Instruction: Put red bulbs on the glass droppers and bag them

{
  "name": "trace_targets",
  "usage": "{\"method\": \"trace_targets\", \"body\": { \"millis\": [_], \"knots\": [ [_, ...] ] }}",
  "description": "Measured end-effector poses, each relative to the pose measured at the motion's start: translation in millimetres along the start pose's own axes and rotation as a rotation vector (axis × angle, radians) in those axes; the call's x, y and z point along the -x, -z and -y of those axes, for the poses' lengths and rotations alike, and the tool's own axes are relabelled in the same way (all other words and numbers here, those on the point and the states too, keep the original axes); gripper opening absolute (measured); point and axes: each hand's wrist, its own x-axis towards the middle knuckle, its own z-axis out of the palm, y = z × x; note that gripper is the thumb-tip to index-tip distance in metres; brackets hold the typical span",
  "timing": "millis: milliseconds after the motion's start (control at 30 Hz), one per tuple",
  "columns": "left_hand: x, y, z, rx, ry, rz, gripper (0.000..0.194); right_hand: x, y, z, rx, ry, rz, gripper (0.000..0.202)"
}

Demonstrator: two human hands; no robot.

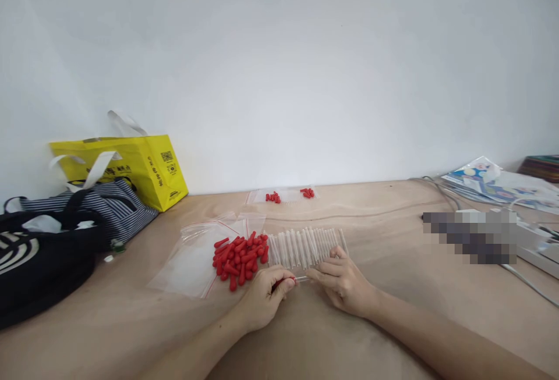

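Observation:
Near the table's front, my left hand [267, 297] is closed round a red rubber bulb, only a bit of which shows between thumb and finger. From it a clear thin tube [301, 279] runs to the fingertips of my right hand [343, 283], which pinch its other end. Just beyond my hands lies a row of clear tubes [301, 247], side by side. Left of that row is a heap of red bulbs [238, 259], partly on clear zip bags [186, 263].
Farther back, a clear bag [288, 195] holds small red pieces. At left stand a yellow bag [163, 173], a striped bag [126, 211] and a black bag [48, 263]. Cables, a white power strip [535, 246] and printed packets [493, 179] lie at right.

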Motion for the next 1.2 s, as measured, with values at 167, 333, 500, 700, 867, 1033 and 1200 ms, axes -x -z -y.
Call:
{"method": "trace_targets", "body": {
  "millis": [167,333,500,700,867,1033,1200],
  "knots": [
    [-0.9,1.5,-1.4,-0.02,0.014,0.014,0.023,-0.5,2.4,0.5,-0.025,-0.029,0.03,0.028],
    [-0.8,-0.5,5.8,0.024,0.029,-0.034,0.016,0.8,2.4,2.5,-0.051,-0.088,0.064,0.024],
    [-0.6,-1.2,8.8,0.062,0.038,-0.052,0.016,2.1,1.2,3.9,-0.084,-0.161,0.09,0.022],
    [-1.5,-0.7,8.9,0.035,-0.02,-0.074,0.016,2.0,-0.5,7.1,-0.118,-0.265,0.103,0.023],
    [-1.1,-4.1,11.1,0.027,0.018,-0.138,0.018,0.3,-2.0,16.4,-0.101,-0.311,0.091,0.023],
    [1.0,-8.4,12.3,0.034,0.053,-0.168,0.017,-1.3,-3.1,25.5,-0.129,-0.344,0.084,0.023],
    [1.4,-7.4,9.4,0.038,0.063,-0.146,0.017,-1.9,-1.9,23.7,-0.094,-0.292,0.077,0.023]
  ]
}}
